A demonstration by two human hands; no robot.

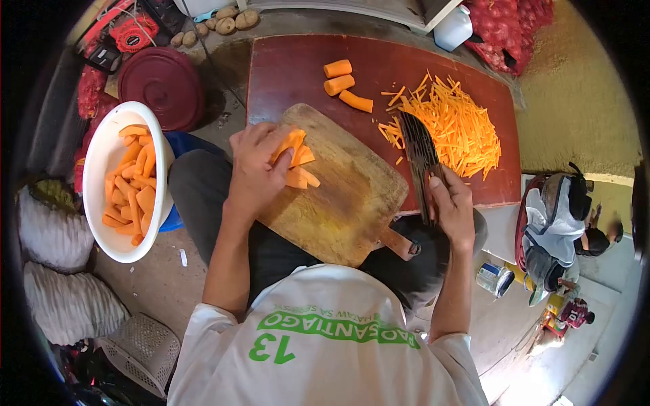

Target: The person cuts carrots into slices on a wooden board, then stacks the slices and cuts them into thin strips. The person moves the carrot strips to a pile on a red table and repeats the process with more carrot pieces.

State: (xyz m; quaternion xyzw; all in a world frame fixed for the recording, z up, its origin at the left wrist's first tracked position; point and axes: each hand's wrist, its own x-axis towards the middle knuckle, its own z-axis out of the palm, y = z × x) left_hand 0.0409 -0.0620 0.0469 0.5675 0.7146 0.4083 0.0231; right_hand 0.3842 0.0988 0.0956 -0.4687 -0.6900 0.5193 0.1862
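Observation:
My left hand (pixel 258 162) is closed around several carrot slices (pixel 292 155) at the left end of a worn wooden cutting board (pixel 338 189). The board lies at a slant over my lap and the table edge, its short handle toward me. In my right hand (pixel 448 203) is a dark-bladed knife (pixel 420 145), pointing away from me beside the board. Its blade is next to a large heap of carrot strips (pixel 457 128) on the red table (pixel 291 68). Three peeled carrot pieces (pixel 338 84) lie beyond the board.
A white basin (pixel 166 196) of peeled carrots stands at my left, near a dark red round lid (pixel 161 88). Potatoes (pixel 227 24) and red net sacks (pixel 508 34) lie farther back. A plastic crate (pixel 142 348) is at lower left. Other people (pixel 575 311) are far right.

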